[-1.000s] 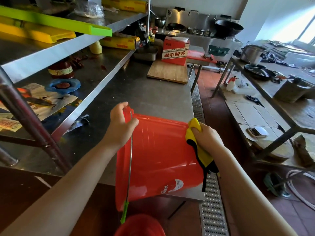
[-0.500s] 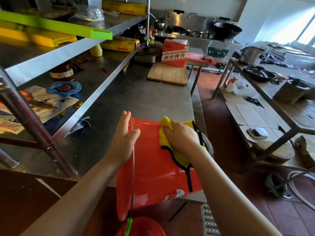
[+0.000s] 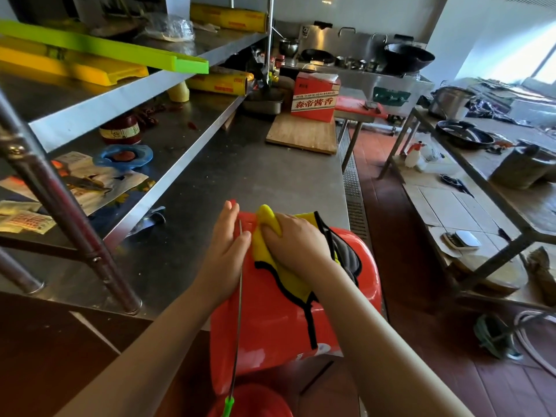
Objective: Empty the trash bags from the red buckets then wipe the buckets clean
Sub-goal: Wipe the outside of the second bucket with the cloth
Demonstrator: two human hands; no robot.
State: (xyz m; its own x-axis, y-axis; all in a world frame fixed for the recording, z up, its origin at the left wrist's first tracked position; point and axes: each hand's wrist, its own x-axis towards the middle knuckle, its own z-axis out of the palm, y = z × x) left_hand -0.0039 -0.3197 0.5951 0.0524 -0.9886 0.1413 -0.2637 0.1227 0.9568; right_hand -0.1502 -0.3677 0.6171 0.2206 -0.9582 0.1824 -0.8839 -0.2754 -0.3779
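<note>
**Two hands, one cloth, two red buckets**

Nearest, at the bottom edge, the rim of a second red bucket (image 3: 252, 401) shows below the first. Above it one red bucket (image 3: 279, 326) lies on its side over the near edge of the steel counter (image 3: 255, 176), its wire handle (image 3: 237, 326) hanging down to a green grip. The left hand (image 3: 225, 254) rests flat on the bucket's wall, fingers straight and together, the wire running beside its thumb. The right hand (image 3: 294, 245) presses one yellow cloth (image 3: 270, 233) with black edging against the bucket's upper side, fingers curled over the bunched cloth.

Farther along the counter lie one wooden cutting board (image 3: 301, 136) and, at its far end, one red carton (image 3: 314, 96). On the shelves to the left sit one blue dish (image 3: 123, 156), one red jar (image 3: 120, 130), two yellow film rolls (image 3: 219, 82) and two plastic boards, one green (image 3: 105, 49) above one yellow. At the back, one black wok (image 3: 409, 58) stands on the stove. On the right-hand table one dark pan (image 3: 463, 136) is visible.
</note>
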